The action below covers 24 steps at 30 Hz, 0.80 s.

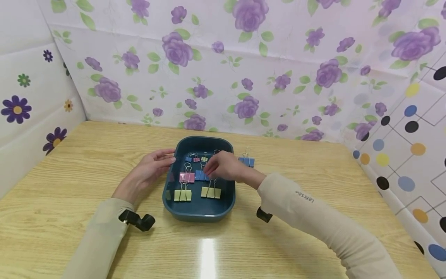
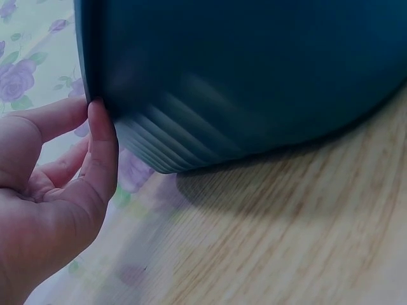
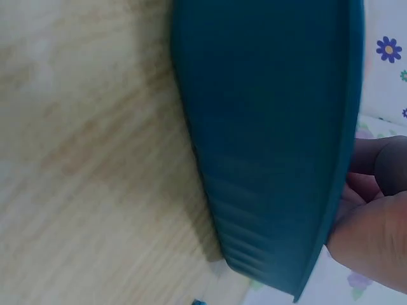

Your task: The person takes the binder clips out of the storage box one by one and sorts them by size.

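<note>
A dark teal plastic tray (image 1: pixel 198 216) stands on the table with several binder clips in it. My left hand (image 1: pixel 150 170) pinches its left rim between thumb and finger, as the left wrist view shows. My right hand (image 1: pixel 224 166) reaches over the right rim with fingers curled, fingertips right at the medium blue binder clip (image 1: pixel 200 175); cannot tell whether they grip it. Beside that clip lies a pink binder clip (image 1: pixel 187 178). Two yellow binder clips, left (image 1: pixel 182 195) and right (image 1: pixel 211 193), sit nearer me. Behind are small blue (image 1: pixel 188 159), pink (image 1: pixel 196 159) and yellow (image 1: pixel 204 159) clips.
Outside the tray, just beyond the right wrist, a larger blue binder clip (image 1: pixel 246 161) rests on the wood-grain table (image 1: pixel 296 170). Wire handles of another clip (image 1: pixel 216 151) show behind my right hand. A flower-print sheet (image 1: pixel 209 77) hangs along the table's back edge.
</note>
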Each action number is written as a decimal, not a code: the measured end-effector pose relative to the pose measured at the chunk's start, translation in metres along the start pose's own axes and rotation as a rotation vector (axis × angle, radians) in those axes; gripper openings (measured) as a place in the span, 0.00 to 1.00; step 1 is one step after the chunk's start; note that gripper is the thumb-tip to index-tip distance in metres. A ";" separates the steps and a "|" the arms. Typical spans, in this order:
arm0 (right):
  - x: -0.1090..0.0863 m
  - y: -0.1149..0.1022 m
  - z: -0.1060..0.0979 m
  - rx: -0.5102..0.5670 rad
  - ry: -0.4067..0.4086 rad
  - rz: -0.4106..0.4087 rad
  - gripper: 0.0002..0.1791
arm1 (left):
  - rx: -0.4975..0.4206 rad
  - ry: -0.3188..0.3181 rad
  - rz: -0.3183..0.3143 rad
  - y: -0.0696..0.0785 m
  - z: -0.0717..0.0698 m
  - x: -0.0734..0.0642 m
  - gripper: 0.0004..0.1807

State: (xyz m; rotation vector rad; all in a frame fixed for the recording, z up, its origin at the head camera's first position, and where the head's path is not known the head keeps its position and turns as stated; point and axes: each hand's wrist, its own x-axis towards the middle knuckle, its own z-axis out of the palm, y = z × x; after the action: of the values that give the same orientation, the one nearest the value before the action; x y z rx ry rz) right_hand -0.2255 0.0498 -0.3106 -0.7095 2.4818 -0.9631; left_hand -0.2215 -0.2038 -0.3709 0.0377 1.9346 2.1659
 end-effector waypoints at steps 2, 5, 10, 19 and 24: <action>-0.001 -0.001 0.002 0.031 -0.023 -0.005 0.09 | -0.004 -0.002 0.003 0.000 -0.001 0.000 0.32; -0.002 -0.002 0.006 0.046 -0.047 -0.008 0.08 | -0.006 -0.003 0.006 0.000 -0.001 -0.001 0.32; -0.002 -0.002 0.009 -0.025 -0.055 -0.008 0.07 | 0.004 0.006 0.004 -0.001 -0.001 -0.001 0.31; -0.002 -0.005 0.009 0.084 -0.115 0.046 0.06 | 0.001 0.008 -0.007 0.001 0.000 -0.002 0.31; -0.002 -0.005 0.006 0.091 -0.102 0.009 0.06 | 0.010 0.009 -0.010 0.002 0.000 -0.003 0.32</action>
State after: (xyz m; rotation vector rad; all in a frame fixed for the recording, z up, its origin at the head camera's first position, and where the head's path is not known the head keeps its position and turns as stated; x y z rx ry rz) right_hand -0.2192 0.0446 -0.3115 -0.6996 2.3356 -1.0034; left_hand -0.2191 -0.2045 -0.3685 0.0198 1.9465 2.1534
